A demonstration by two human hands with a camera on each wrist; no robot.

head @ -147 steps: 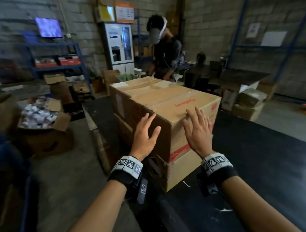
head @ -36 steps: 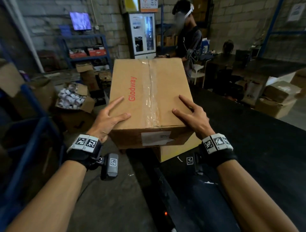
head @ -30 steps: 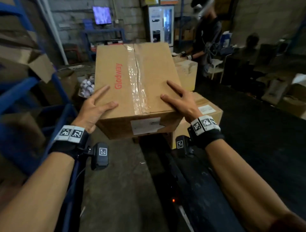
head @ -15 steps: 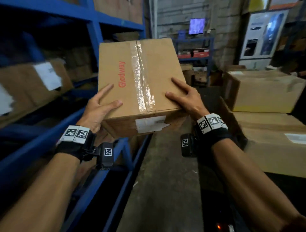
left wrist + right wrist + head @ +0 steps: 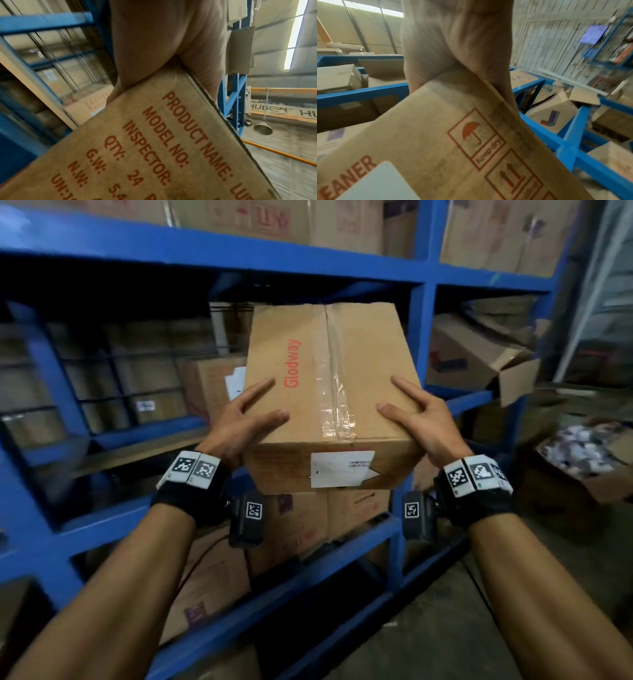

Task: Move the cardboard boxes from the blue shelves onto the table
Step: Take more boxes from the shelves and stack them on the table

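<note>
A taped cardboard box (image 5: 342,364) marked "Glodway" hangs in the air in front of the blue shelves (image 5: 239,251), at the height of the middle bay. My left hand (image 5: 239,422) grips its near left corner, thumb and forefinger on top. My right hand (image 5: 418,419) grips the near right corner the same way. In the left wrist view the box's printed side (image 5: 154,148) sits in the crook of the left hand (image 5: 154,40). In the right wrist view the box (image 5: 445,135) is wedged against the right hand (image 5: 453,40). The remaining fingers are hidden under the box.
More cardboard boxes fill the shelves: one behind the held box (image 5: 209,385), a torn open one (image 5: 472,350) in the right bay, several on the lower level (image 5: 308,522). An open box of white items (image 5: 582,453) stands on the floor at right. A blue upright (image 5: 423,337) stands beside the held box.
I lifted the Glodway box off the stack on the table and turned left with it. The table has left the view, and the box now faces the blue shelves, in the same two-handed hold.
</note>
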